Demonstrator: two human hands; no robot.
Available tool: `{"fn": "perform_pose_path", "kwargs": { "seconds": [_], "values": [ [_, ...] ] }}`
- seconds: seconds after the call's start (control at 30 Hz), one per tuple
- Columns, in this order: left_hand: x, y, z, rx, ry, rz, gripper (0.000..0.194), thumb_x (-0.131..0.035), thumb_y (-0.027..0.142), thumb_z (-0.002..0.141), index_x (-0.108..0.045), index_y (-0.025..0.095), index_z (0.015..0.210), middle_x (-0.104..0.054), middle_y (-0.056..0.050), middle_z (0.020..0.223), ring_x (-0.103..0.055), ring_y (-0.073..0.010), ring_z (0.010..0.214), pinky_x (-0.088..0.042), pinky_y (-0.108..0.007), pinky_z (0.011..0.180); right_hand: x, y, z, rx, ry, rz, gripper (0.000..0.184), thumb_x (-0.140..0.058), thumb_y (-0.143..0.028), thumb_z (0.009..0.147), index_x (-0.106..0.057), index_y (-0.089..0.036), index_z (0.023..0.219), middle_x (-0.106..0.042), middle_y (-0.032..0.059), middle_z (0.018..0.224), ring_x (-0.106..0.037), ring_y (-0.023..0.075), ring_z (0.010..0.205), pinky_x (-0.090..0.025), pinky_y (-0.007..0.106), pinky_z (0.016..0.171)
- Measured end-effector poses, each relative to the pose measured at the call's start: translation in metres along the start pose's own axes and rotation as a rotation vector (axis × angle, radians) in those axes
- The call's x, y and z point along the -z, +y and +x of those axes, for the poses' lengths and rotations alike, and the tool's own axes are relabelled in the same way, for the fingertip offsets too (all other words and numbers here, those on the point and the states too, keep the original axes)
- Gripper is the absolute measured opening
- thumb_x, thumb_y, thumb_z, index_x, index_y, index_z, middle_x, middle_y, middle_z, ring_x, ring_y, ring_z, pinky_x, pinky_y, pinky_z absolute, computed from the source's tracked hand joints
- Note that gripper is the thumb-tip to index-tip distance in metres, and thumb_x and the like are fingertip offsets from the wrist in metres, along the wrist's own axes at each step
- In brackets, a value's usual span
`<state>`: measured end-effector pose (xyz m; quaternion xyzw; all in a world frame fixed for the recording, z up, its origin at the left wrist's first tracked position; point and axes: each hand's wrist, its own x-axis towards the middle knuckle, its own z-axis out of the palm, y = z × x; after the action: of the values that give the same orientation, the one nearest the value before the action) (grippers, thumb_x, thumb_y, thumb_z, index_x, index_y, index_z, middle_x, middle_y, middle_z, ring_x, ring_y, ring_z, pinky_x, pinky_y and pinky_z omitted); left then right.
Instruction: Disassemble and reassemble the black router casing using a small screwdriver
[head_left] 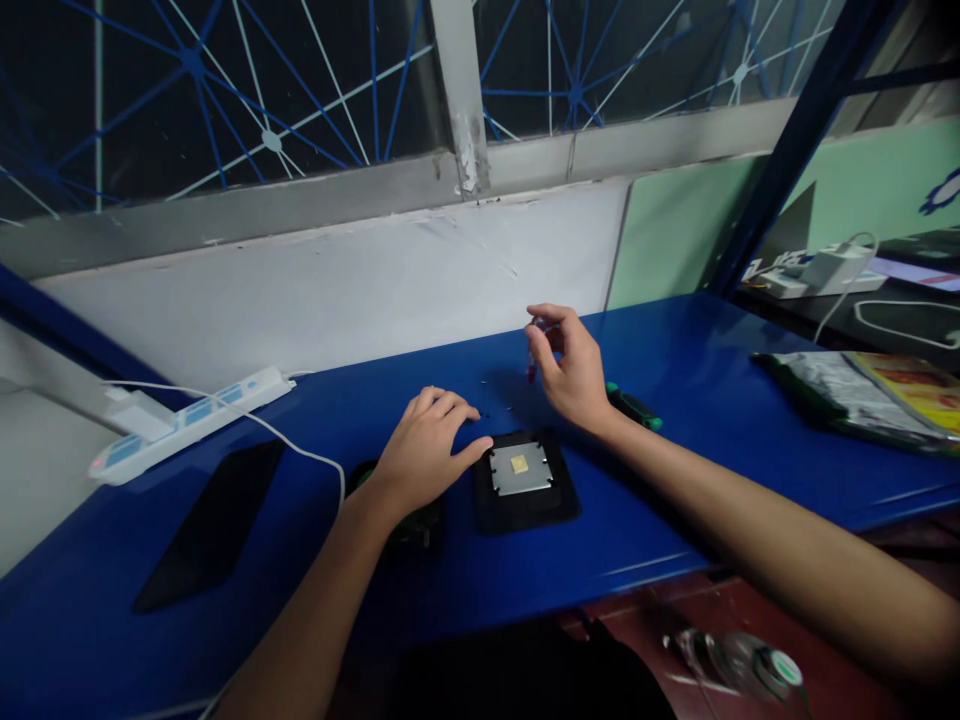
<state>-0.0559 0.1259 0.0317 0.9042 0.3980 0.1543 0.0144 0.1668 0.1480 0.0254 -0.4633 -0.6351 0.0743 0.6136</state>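
My left hand (424, 450) rests low over the blue table, fingers outstretched. Its thumb tip reaches the upper left edge of a square black device (529, 514). On that device lies a silvery metal plate (531, 482) with a small yellowish square (520, 464) in its middle. Raised above the table beyond it, my right hand (571, 365) pinches a small clear thing (538, 324) with a reddish lower end. The fingers hide much of it, so I cannot tell its kind. Tiny dark bits (486, 415) lie near my left fingertips.
A green-and-black tool (634, 406) lies behind my right wrist. Partly under my left forearm sits a dark green-black object (424, 525). Left are a flat black panel (214, 525) and a white power strip (195, 425) with a cable. A shiny bag (862, 405) lies right.
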Motion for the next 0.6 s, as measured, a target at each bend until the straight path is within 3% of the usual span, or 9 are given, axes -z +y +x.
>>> {"fn": "perform_pose_path", "kwargs": {
  "seconds": [0.07, 0.27, 0.47, 0.6],
  "values": [
    [-0.001, -0.001, -0.001, 0.018, -0.01, -0.016, 0.023, -0.061, 0.04, 0.093, -0.064, 0.021, 0.105, -0.067, -0.006, 0.113, -0.05, -0.0305, 0.114, -0.042, -0.05, 0.101, 0.002, 0.005, 0.004, 0.01, -0.036, -0.143, 0.03, -0.049, -0.035, 0.099, -0.055, -0.02, 0.124, -0.067, 0.0065, 0.099, -0.063, 0.0175, 0.076, -0.053, 0.038, 0.08],
    [-0.003, -0.003, -0.004, 0.049, -0.007, -0.061, 0.029, -0.051, 0.047, 0.098, -0.065, 0.022, 0.104, -0.067, -0.005, 0.113, -0.05, -0.0298, 0.112, -0.04, -0.052, 0.103, 0.007, 0.012, 0.007, -0.159, -0.415, -0.663, 0.03, -0.045, -0.038, 0.099, -0.06, -0.023, 0.12, -0.065, 0.0104, 0.111, -0.067, 0.0234, 0.088, -0.05, 0.035, 0.075],
    [0.002, -0.002, -0.004, 0.056, 0.003, -0.041, 0.032, -0.038, 0.039, 0.103, -0.065, 0.021, 0.107, -0.067, -0.006, 0.112, -0.05, -0.0288, 0.11, -0.041, -0.051, 0.101, 0.009, 0.022, 0.002, -0.237, -0.534, -0.827, 0.029, -0.052, -0.035, 0.095, -0.063, -0.02, 0.116, -0.065, 0.0152, 0.109, -0.07, 0.0286, 0.083, -0.05, 0.037, 0.069],
    [0.001, -0.004, -0.005, 0.055, 0.015, -0.015, 0.029, -0.039, 0.035, 0.102, -0.064, 0.021, 0.107, -0.067, -0.006, 0.112, -0.05, -0.0285, 0.11, -0.041, -0.049, 0.099, 0.007, 0.023, -0.002, -0.23, -0.594, -0.889, 0.028, -0.054, -0.034, 0.094, -0.064, -0.019, 0.115, -0.066, 0.0158, 0.107, -0.071, 0.0288, 0.083, -0.05, 0.036, 0.068]
  ]
}}
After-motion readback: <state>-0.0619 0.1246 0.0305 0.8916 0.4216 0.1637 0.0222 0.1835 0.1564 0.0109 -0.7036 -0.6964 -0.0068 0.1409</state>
